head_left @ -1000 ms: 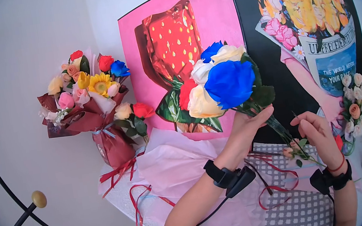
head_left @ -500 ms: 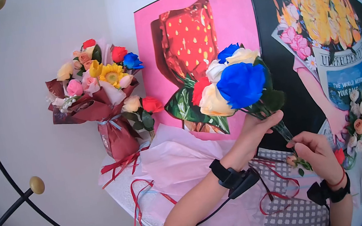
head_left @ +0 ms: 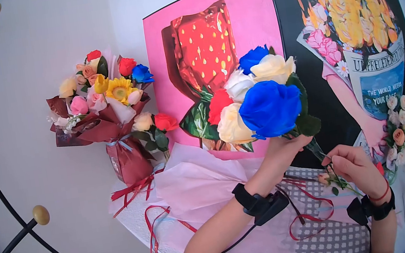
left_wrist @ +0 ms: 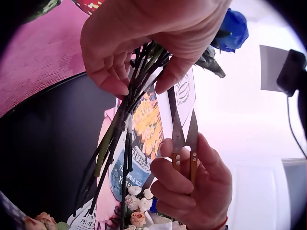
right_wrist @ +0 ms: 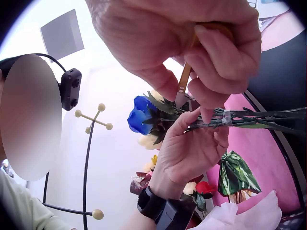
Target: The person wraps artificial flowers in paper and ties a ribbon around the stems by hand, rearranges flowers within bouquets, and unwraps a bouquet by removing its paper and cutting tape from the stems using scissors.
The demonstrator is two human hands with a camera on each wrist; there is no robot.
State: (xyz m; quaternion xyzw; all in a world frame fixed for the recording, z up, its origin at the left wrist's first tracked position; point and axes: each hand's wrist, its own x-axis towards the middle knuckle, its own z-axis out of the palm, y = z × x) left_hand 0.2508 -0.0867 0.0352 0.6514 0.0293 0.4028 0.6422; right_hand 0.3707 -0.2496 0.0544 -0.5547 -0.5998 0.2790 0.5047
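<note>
A bunch of artificial roses has a large blue rose (head_left: 271, 109) in front, with cream, white and red ones beside it. My left hand (head_left: 282, 159) grips its dark stems (left_wrist: 136, 88) just under the blooms. Clear tape (right_wrist: 226, 116) wraps the stems below that hand. Scissors (left_wrist: 178, 136) with orange handles are in my right hand (left_wrist: 192, 187), blades parted and pointing toward the stems. In the right wrist view the blades lie close to my left fingers (right_wrist: 192, 120); whether they touch the stems, I cannot tell.
At left, a wrapped bouquet (head_left: 131, 163) stands beside loose roses (head_left: 165, 122). Pink paper (head_left: 194, 177) and red ribbon (head_left: 302, 232) lie on the table. Two paintings (head_left: 255, 24) stand behind, with more flowers (head_left: 398, 136) at right.
My right hand has moved in from the right, closer to the stems and my left hand. The roses sit slightly lower and farther right in the head view, still gripped by my left hand.
</note>
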